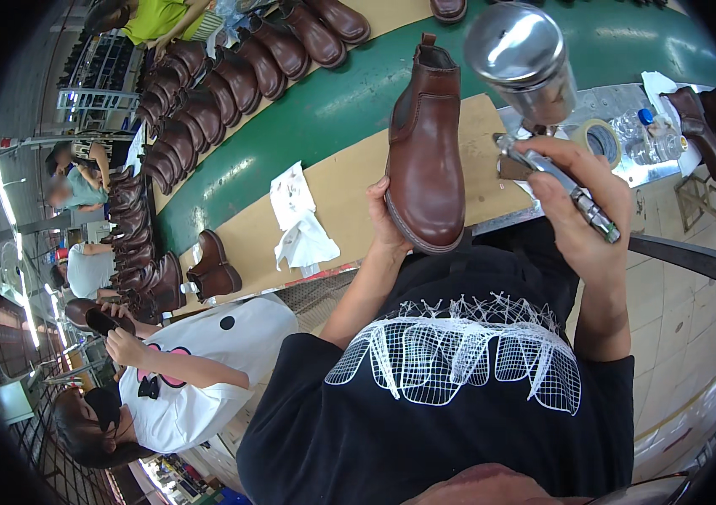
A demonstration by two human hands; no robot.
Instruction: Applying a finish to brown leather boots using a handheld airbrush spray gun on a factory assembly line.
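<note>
My left hand (385,217) is closed on a shiny brown Chelsea boot (427,168), gripping it low on its left side. The boot hangs upright in the picture, with its toe toward me and its pull tab at the far end. To the right of it, my right hand (587,210) is wrapped round a metal spray gun (578,199). A round silver cup (516,52) sits on the gun, standing up beyond my fingers. The gun's front end points left toward the boot, apart from it. My fingers hide part of the gun's handle.
Brown cardboard (341,181) lines the bench beside a green belt (290,147). Boots (240,80) stand in rows beyond it. A white cloth (300,223), tape roll (598,143) and plastic bottle (659,139) lie near. At left, a co-worker (181,383) handles a boot.
</note>
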